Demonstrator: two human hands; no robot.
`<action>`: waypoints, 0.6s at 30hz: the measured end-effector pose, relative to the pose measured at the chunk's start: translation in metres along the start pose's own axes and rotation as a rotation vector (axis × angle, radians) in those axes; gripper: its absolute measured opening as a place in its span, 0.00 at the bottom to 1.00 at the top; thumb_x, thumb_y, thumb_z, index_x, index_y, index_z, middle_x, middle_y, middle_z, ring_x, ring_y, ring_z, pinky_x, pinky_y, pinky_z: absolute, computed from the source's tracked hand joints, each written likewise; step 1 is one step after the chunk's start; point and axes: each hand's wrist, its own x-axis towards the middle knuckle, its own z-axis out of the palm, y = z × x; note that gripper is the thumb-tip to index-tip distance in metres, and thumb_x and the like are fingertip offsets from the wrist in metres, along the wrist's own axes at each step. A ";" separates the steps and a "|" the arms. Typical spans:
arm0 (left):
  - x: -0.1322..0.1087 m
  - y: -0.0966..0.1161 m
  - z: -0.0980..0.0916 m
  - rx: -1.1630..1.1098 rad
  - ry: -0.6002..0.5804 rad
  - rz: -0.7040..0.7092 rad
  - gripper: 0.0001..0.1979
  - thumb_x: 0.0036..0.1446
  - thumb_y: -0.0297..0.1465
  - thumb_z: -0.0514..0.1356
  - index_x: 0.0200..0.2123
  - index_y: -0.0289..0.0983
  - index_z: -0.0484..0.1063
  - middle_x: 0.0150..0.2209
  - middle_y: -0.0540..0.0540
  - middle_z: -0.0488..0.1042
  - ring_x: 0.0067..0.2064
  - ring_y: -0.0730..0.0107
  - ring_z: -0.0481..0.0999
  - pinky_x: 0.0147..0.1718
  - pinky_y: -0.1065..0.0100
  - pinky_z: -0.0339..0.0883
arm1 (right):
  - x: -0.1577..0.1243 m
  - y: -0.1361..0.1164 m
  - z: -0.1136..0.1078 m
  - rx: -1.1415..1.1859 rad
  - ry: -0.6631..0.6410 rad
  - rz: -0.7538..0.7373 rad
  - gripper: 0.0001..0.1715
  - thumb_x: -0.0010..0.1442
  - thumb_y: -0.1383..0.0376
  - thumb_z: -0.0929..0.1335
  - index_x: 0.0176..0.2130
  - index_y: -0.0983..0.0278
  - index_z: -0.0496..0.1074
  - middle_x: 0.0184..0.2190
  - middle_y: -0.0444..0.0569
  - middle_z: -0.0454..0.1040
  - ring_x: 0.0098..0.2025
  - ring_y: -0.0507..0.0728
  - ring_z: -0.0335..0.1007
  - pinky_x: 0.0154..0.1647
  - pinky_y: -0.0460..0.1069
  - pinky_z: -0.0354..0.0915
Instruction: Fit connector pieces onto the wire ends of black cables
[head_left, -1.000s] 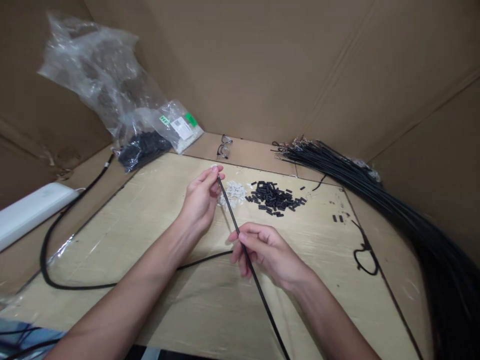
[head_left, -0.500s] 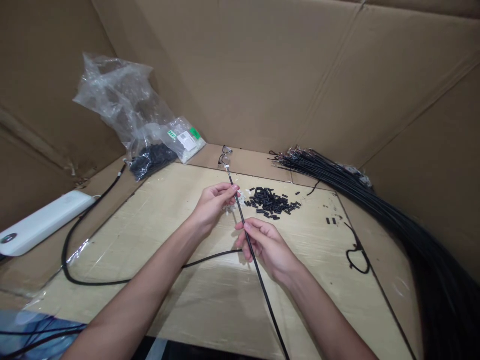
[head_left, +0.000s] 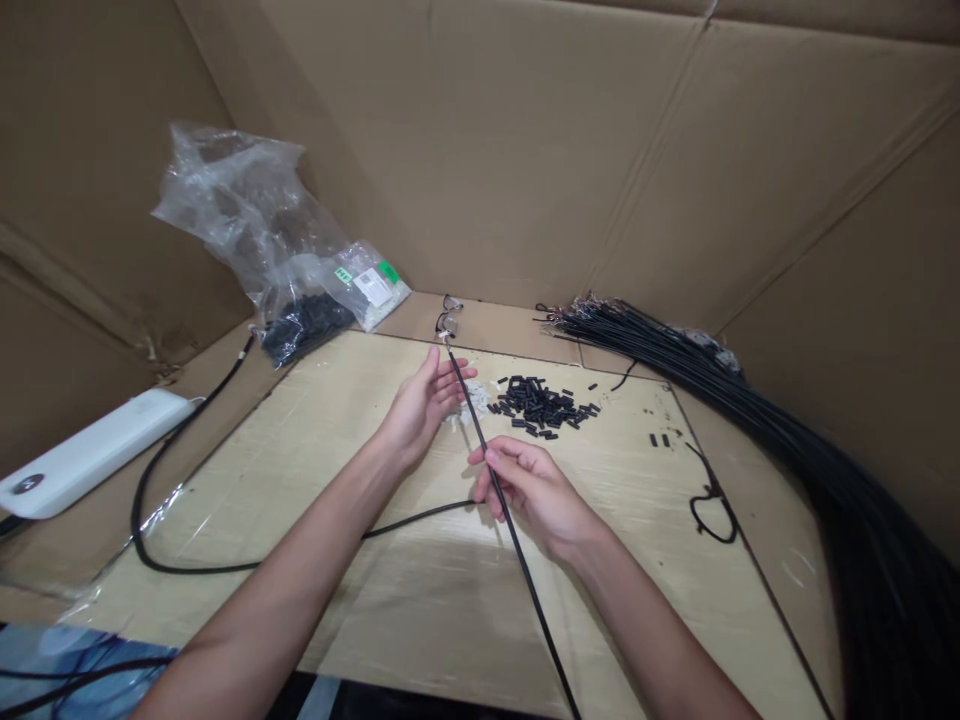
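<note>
My right hand [head_left: 525, 485] pinches a long thin black cord [head_left: 531, 575] between thumb and fingers, near the middle of the board. The cord slants from the bottom edge up to small wire ends near the back. Beside its upper part, my left hand [head_left: 427, 405] is open, palm towards the cord, thumb raised and fingers apart. A pile of short black tubes [head_left: 541, 402] lies right of the cord. Small whitish pieces [head_left: 471, 400] lie behind my left fingers, partly hidden.
A clear plastic bag [head_left: 300, 320] with black pieces stands at the back left, near a white device [head_left: 94, 450]. A thick bundle of black cords [head_left: 750, 410] runs down the right. Another cable [head_left: 187, 568] curves across the left. Cardboard walls [head_left: 487, 150] enclose the board.
My left hand has let go of the cord and opened, its thumb now raised. The cord's upper end has shifted slightly left. My right hand keeps its hold.
</note>
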 end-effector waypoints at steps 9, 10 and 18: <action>-0.019 -0.018 0.007 0.241 -0.352 -0.048 0.18 0.48 0.41 0.83 0.32 0.34 0.86 0.29 0.45 0.79 0.28 0.71 0.73 0.30 0.71 0.67 | 0.001 -0.004 -0.003 -0.012 0.138 -0.052 0.28 0.59 0.43 0.82 0.42 0.64 0.82 0.28 0.47 0.83 0.22 0.51 0.72 0.21 0.45 0.64; -0.018 -0.019 0.008 0.237 -0.332 -0.031 0.19 0.47 0.41 0.84 0.31 0.34 0.85 0.29 0.45 0.79 0.28 0.72 0.72 0.29 0.71 0.66 | 0.001 -0.004 -0.003 -0.013 0.122 -0.043 0.29 0.59 0.42 0.82 0.41 0.64 0.81 0.28 0.48 0.83 0.22 0.51 0.73 0.22 0.45 0.65; 0.013 -0.003 -0.013 0.031 0.095 0.244 0.16 0.54 0.36 0.81 0.39 0.36 0.83 0.32 0.53 0.76 0.27 0.82 0.69 0.28 0.79 0.64 | -0.005 -0.005 -0.004 -0.122 -0.132 0.100 0.27 0.67 0.45 0.78 0.44 0.67 0.84 0.28 0.52 0.86 0.24 0.52 0.76 0.25 0.45 0.64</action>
